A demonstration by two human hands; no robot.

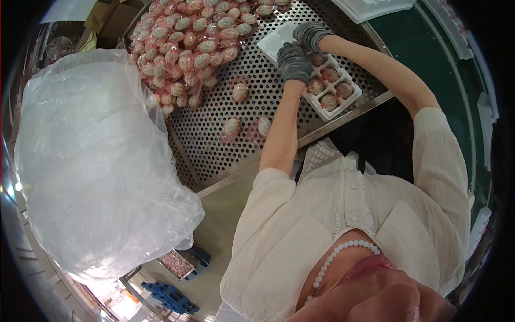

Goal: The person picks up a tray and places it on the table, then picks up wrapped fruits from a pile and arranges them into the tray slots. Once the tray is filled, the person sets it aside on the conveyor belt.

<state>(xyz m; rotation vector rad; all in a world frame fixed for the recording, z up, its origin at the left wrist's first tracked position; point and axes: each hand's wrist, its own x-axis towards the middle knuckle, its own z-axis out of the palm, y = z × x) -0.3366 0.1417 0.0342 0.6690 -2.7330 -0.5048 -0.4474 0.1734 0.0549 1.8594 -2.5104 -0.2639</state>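
A white compartment tray (279, 38) lies on the perforated metal table near its front right edge, at a slant. Round wrapped items, egg-like, sit in its near compartments, such as the wrapped egg (328, 102) at the near end. My left hand (294, 61), in a grey striped glove, is over the tray's middle with its fingers curled down. Just beyond it, my right hand (312, 37), gloved alike, bends its fingers toward the tray's far part. Whatever lies under the fingers of both hands is hidden.
A big heap of film-wrapped eggs (185, 45) covers the perforated table's (201, 153) far left. Several loose wrapped eggs (232, 126) lie left of my left arm. A large plastic bag (96, 161) bulges at the left. White trays (370, 8) rest on the green surface (413, 59) at right.
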